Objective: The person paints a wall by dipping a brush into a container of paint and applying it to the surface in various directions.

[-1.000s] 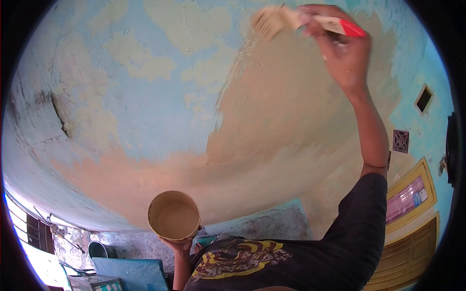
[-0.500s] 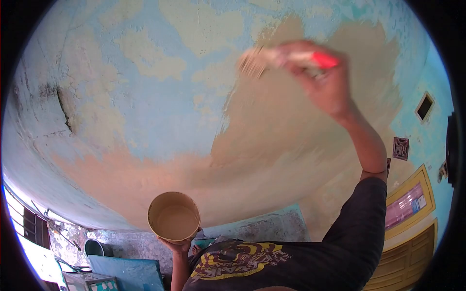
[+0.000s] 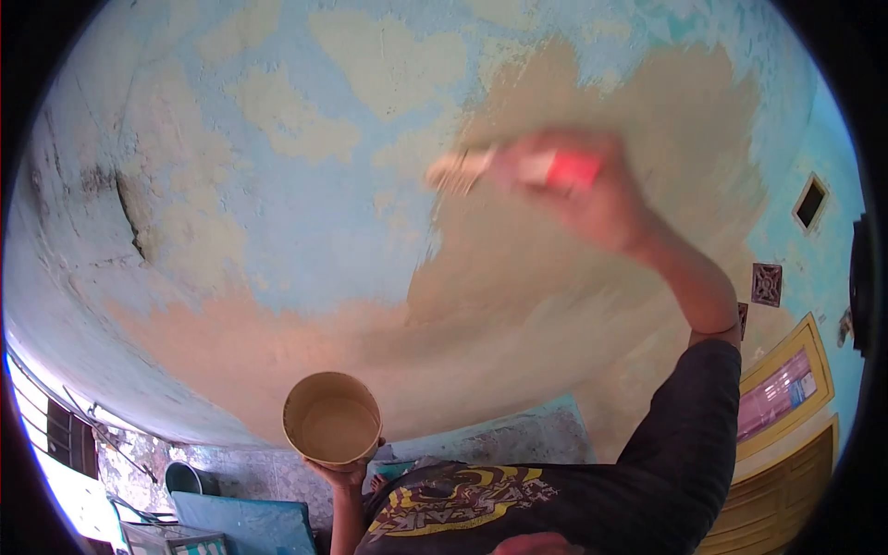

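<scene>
The wall point(image 3: 305, 213) fills nearly all of your view, old blue paint with pale patches and a dark crack at nine o'clock; a broad tan coat point(image 3: 573, 268) covers the part from centre out to three o'clock and sweeps along the lower edge toward seven o'clock. At four o'clock stands a yellow door point(image 3: 786, 435), with two small vents above it; at seven o'clock, far below, lie a bucket point(image 3: 182, 476) and a blue sheet.

Your right arm rises from five o'clock in a dark sleeve; your right hand point(image 3: 592, 199) sits just past centre toward one o'clock, its grip clamped on the red-handled brush point(image 3: 504, 168), though the motion blur hides the fingers' exact hold. The bristles point(image 3: 453, 172) lie against the wall right on the border between tan and blue, at about twelve o'clock from centre.

Your left hand point(image 3: 344, 472), at six o'clock, is closed under the paint pot point(image 3: 332, 418), holding it upright with tan paint inside, well apart from the brush.

The step in hand looks like brushing out the edge of the fresh coat; the next stroke would call for carrying the bristles leftward onto bare blue, and likely a fresh dip in the pot.
</scene>
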Demonstrator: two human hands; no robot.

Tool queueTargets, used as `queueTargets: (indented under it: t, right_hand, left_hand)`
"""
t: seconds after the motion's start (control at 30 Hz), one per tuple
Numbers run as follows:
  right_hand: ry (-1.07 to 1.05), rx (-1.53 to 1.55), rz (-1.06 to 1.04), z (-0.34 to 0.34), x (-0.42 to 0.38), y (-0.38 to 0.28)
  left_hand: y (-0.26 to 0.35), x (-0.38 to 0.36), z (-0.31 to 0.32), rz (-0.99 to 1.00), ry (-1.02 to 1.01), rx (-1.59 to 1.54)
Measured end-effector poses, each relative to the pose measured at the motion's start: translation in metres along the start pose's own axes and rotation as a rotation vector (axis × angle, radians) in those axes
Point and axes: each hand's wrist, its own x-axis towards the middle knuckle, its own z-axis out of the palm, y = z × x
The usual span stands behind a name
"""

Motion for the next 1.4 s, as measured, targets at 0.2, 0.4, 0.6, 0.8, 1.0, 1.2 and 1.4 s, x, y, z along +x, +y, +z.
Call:
queueTargets:
  t: [0.2,0.4,0.6,0.8,1.0,1.2,1.4]
  right_hand:
    - [0.455,-0.830,-0.291,-0.045,0.012,0.008]
    - [-0.143,-0.414,-0.223,0.024,-0.032,-0.020]
    - [0.313,-0.536,-0.197,-0.051,0.016,0.004]
    - [0.038,-0.822,-0.416,0.009,-0.013,-0.007]
    - [0.103,-0.226,-0.166,-0.026,0.011,-0.018]
    - [0.324,-0.861,-0.263,-0.048,0.013,0.008]
    - [-0.336,-0.033,-0.039,0.016,-0.019,-0.026]
  left_hand:
    - [-0.009,-0.002,-0.019,0.020,0.002,-0.051]
    - [-0.004,0.000,-0.027,-0.050,-0.023,-0.046]
    - [-0.003,0.000,-0.022,-0.066,0.008,-0.037]
    - [-0.005,0.000,-0.020,-0.050,0.058,-0.112]
    - [-0.002,-0.001,-0.015,-0.007,0.018,-0.045]
    - [-0.001,-0.004,-0.018,0.018,-0.026,-0.020]
    - [0.000,-0.002,-0.023,0.008,-0.114,-0.010]
